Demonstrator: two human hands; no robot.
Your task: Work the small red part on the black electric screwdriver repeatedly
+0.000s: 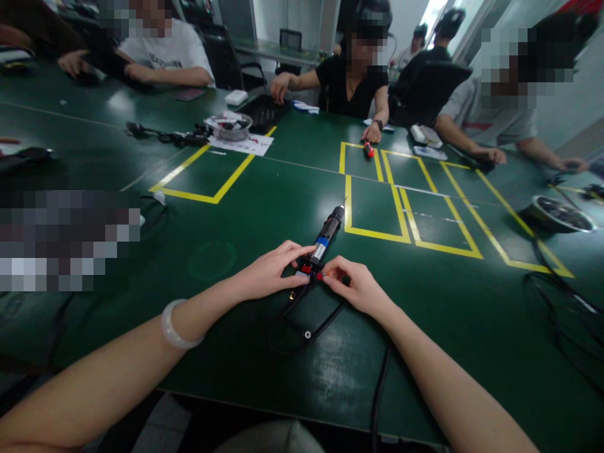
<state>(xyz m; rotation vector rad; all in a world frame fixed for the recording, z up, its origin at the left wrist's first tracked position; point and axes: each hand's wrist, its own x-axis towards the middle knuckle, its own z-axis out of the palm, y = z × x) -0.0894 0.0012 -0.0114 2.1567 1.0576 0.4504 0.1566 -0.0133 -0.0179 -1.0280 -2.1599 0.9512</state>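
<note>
An electric screwdriver (327, 231) with a black body, a blue band and a thin bit lies on the green table, its bit pointing away to the upper right. My left hand (278, 267) is at its rear end, index finger on the body and thumb beside a small red piece (306, 269) there. Across from it, my right hand (353, 282) pinches another small red piece (320, 276) at the same end. Fingers partly hide how these pieces join. A black cable (325, 324) runs from that end towards me, and a small white ring (307, 335) lies by it.
Yellow tape outlines (377, 234) mark the green table (245, 371). A red-handled tool (369, 150) is near a person's hand opposite. A metal bowl (559, 214) and cables are at right; another bowl (230, 131) stands on paper at back left. Several people sit around.
</note>
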